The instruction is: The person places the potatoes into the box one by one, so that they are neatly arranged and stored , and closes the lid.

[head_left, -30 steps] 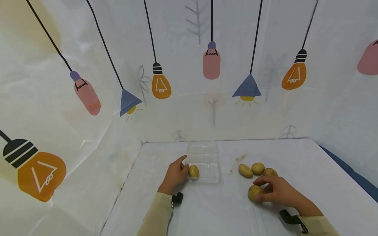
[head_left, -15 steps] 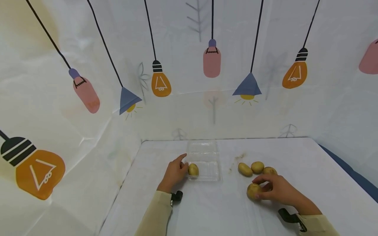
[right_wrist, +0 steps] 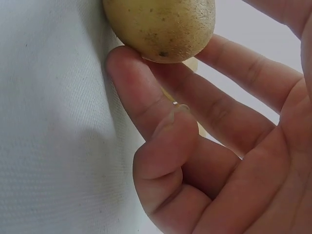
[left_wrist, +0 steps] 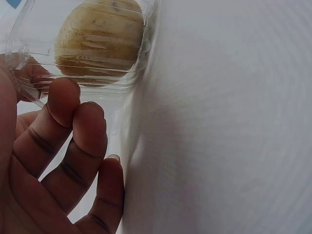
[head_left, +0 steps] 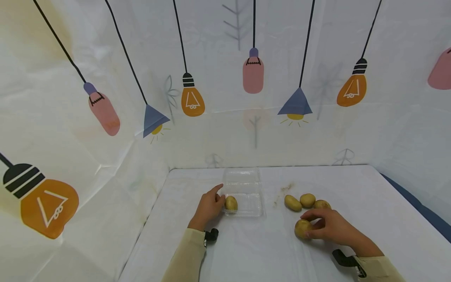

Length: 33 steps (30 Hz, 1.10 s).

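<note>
A clear plastic clamshell container [head_left: 251,203] lies with its lid back on the white table. One potato [head_left: 231,203] sits inside at its left end. My left hand [head_left: 207,207] holds the container's left edge; in the left wrist view, bent fingers [left_wrist: 90,129] are beside the ribbed wall and another finger shows through the plastic. On the right, my right hand [head_left: 332,228] grips a round potato [head_left: 302,229] low at the table surface. The right wrist view shows this potato [right_wrist: 161,27] against the fingertips, with part of it cut off by the frame.
Just beyond the right hand lie three more potatoes: an oval one [head_left: 293,203], a rounder one [head_left: 307,200] and one partly covered by the hand [head_left: 322,205]. Brownish smudges [head_left: 287,188] mark the white tabletop [head_left: 253,250]. A printed white sheet [head_left: 218,137] hangs behind the table.
</note>
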{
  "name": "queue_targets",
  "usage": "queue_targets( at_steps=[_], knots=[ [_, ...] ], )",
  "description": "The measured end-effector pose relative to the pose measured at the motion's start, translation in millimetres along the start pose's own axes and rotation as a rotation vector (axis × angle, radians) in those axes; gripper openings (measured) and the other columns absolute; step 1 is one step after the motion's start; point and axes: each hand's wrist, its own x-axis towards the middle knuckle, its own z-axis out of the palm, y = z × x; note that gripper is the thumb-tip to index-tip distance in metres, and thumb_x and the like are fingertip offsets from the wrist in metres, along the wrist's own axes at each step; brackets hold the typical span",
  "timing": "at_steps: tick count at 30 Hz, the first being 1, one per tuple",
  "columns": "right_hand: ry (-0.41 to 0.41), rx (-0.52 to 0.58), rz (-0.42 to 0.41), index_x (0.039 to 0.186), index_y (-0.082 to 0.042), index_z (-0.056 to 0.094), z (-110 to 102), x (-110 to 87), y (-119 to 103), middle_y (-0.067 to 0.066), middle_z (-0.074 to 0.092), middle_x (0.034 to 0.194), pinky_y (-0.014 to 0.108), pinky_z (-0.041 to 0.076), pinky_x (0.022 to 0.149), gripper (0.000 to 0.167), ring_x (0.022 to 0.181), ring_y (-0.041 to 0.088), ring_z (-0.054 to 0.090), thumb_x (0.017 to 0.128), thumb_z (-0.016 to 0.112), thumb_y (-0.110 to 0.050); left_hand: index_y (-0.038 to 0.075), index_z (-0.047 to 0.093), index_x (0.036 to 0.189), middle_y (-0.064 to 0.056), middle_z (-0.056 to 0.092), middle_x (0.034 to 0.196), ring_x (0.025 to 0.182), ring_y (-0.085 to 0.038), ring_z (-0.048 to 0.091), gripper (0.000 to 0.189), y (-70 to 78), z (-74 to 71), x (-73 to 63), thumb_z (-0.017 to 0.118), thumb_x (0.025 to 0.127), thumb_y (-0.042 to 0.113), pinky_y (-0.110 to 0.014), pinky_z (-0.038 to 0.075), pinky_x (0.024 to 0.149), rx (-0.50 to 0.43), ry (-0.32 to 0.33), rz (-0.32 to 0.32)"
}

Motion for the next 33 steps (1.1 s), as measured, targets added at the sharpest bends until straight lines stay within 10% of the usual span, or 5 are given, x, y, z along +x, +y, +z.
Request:
queue_targets(
  at_steps=[33],
  knots=[
    [-0.020,-0.089,-0.042,0.119,-0.015,0.074,-6,47.8,-28,0.007,0.069,0.118,0.031,0.060,0.076,0.044,0.093,0.019,0.071,0.081,0.094,-0.028,0.011,0.054,0.154,0.004,0.057,0.069,0.056,-0.010,0.048,0.049,0.8,-0.3,0.1,0.061,0.108,0.023,-0.030,0.043,0.053,0.017,0.001,-0.006]
  ],
)
